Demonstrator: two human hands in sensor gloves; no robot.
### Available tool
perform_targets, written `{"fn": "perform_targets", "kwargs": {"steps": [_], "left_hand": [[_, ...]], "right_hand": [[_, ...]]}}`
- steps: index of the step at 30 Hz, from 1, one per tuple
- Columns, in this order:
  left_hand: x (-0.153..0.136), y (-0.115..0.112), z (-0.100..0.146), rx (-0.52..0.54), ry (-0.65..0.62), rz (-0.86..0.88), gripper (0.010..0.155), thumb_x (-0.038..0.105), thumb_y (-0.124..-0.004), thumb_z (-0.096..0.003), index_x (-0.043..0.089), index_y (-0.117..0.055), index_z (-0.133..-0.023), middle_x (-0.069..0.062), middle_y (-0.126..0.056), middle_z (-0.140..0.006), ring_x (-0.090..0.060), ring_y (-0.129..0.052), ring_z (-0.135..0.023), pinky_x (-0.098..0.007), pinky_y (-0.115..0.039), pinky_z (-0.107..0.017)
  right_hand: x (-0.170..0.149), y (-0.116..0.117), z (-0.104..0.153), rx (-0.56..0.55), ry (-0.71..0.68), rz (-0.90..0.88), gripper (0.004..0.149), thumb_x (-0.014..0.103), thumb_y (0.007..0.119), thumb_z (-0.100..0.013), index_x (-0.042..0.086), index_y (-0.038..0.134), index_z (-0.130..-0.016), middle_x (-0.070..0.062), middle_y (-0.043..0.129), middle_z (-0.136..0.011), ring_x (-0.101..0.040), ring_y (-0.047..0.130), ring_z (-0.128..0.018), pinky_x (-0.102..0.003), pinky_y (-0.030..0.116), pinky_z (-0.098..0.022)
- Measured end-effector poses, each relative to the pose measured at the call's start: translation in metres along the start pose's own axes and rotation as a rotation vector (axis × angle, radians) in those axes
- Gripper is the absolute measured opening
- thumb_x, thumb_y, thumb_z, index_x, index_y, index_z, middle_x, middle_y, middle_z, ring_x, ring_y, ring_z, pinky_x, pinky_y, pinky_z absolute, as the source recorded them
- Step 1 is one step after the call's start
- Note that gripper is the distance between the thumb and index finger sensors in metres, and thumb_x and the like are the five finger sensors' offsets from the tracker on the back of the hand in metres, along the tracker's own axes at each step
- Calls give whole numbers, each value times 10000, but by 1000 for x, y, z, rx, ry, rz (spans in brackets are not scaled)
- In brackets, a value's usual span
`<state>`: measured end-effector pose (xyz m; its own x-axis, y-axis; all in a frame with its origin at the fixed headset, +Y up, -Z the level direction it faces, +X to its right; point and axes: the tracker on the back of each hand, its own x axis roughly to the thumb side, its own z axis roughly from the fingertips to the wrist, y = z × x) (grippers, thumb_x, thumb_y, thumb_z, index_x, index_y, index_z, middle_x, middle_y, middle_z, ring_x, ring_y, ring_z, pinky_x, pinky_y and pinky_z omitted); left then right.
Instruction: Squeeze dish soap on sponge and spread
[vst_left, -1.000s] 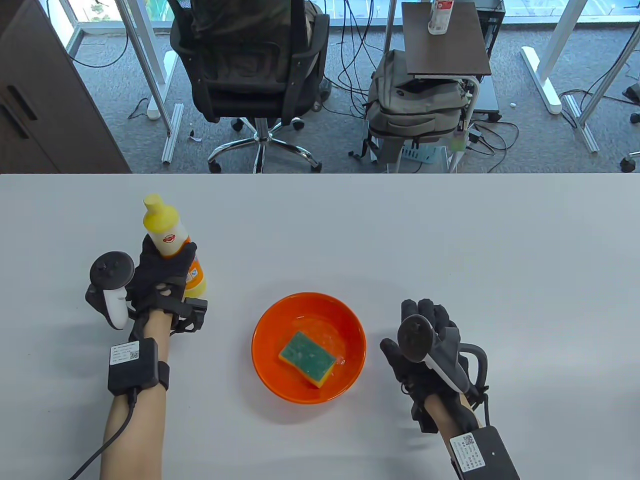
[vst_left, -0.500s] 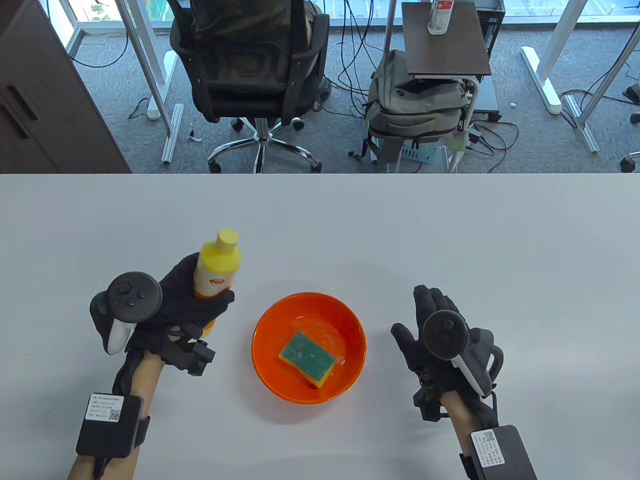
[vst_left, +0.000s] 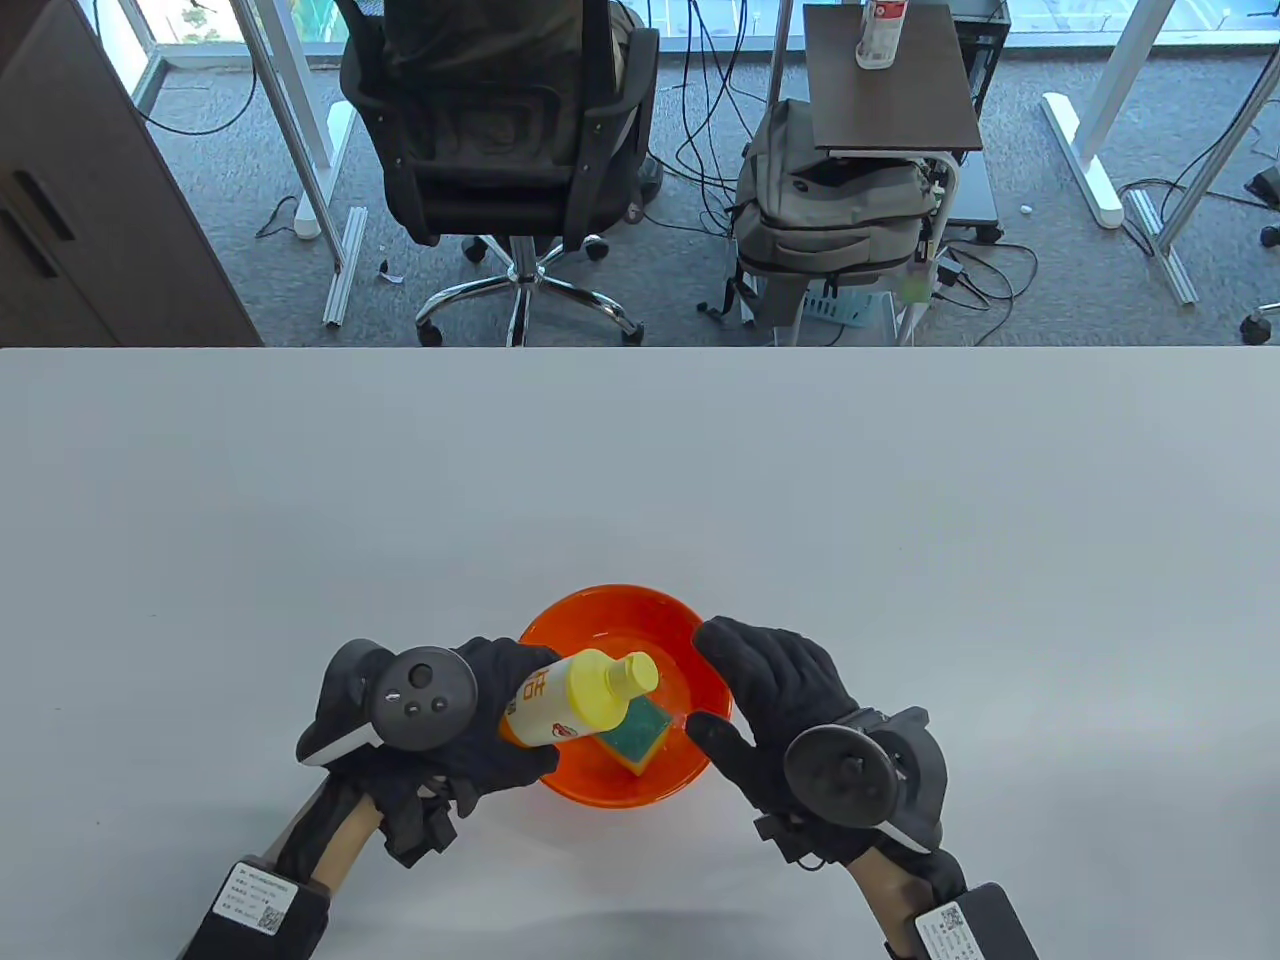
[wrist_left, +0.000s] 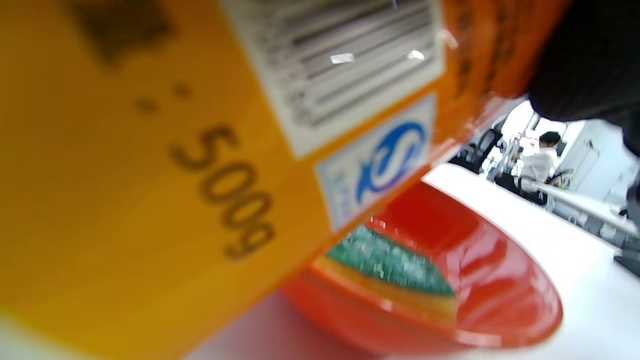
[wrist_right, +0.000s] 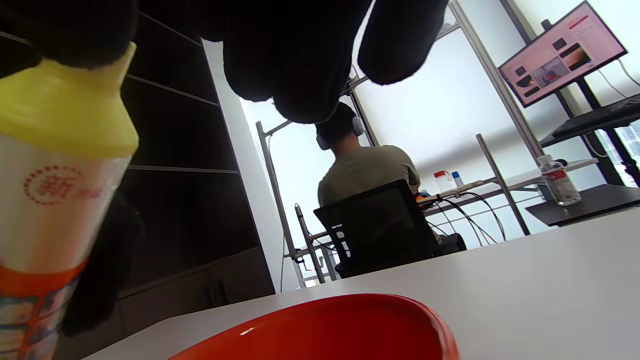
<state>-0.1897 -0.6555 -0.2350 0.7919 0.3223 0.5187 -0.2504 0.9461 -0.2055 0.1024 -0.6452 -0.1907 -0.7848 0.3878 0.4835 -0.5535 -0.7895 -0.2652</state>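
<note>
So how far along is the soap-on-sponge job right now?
Done: the left hand grips the soap bottle and holds it tilted over the orange bowl, above the sponge. In hand: the right hand is at the yellow cap, which looks closed. Left: opening, squeezing, spreading; no soap is visible.

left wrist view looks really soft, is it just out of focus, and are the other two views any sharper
Left wrist view: the yellow-orange plastic soap bottle fills the frame too close, blurred; the green sponge and orange bowl are soft too. Right wrist view: dark fingers against bright windows. Table view: sharp, evenly lit.
</note>
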Motion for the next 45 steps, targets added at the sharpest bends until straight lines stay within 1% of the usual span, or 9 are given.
{"fn": "perform_targets", "kwargs": {"steps": [3,7,10,21,25,29,40,42,45], "left_hand": [[6,-5,0,-65,-26,-39,815,639,-946,-274,277,-714,-966,8,-885,-864,-220,-978,-714,-494,-832,-635],[10,-9,-1,-117,-47,-43,816,636,-947,-275,273,-715,-969,6,-884,-866,-222,-978,-715,-495,-830,-636],[12,-12,-2,-151,-51,-69,817,638,-945,-276,276,-713,-971,8,-886,-867,-221,-979,-717,-494,-831,-638],[10,-13,-1,-220,-73,-63,812,629,-949,-277,277,-720,-972,5,-890,-868,-224,-981,-720,-496,-826,-649],[10,-12,-1,-227,-71,-70,811,626,-952,-275,278,-723,-971,6,-893,-866,-223,-984,-719,-495,-827,-648],[11,-11,-1,-237,-65,-111,809,617,-959,-275,279,-724,-972,7,-889,-871,-223,-978,-725,-497,-820,-655],[13,-11,0,-230,-64,-125,810,611,-964,-272,279,-727,-971,7,-895,-864,-223,-983,-717,-492,-827,-650],[14,-10,1,-236,-69,-149,810,603,-973,-270,299,-719,-977,19,-883,-879,-217,-970,-742,-493,-815,-666],[14,-9,0,-234,-66,-141,810,606,-966,-270,300,-715,-977,21,-882,-883,-215,-973,-744,-492,-818,-665]], "right_hand": [[14,0,3,-22,-89,32,745,585,811,-315,480,485,-977,189,760,-984,-136,890,-881,-445,687,-765],[23,5,8,-10,-180,112,674,544,848,-315,491,597,-938,193,843,-920,-132,929,-846,-459,694,-759],[26,7,9,-16,-223,150,610,529,846,-326,471,669,-908,185,902,-864,-129,957,-813,-462,702,-755],[44,10,14,-83,-365,289,603,513,850,-303,356,779,-880,108,1012,-712,-129,1057,-643,-431,745,-736],[43,10,13,-45,-359,276,588,488,840,-312,356,777,-882,115,1016,-714,-124,1063,-645,-430,754,-733],[38,13,12,17,-350,217,593,554,809,-316,370,773,-878,116,1001,-749,-142,1042,-691,-447,736,-744],[34,13,7,40,-257,87,519,501,802,-324,373,834,-826,81,1038,-699,-163,1064,-628,-435,762,-722],[30,11,5,23,-251,47,418,415,762,-360,411,872,-763,123,1058,-662,-141,1079,-610,-425,771,-721],[19,10,-1,109,-162,-92,446,446,743,-376,400,845,-809,120,1037,-721,-148,1063,-664,-435,757,-727]]}}
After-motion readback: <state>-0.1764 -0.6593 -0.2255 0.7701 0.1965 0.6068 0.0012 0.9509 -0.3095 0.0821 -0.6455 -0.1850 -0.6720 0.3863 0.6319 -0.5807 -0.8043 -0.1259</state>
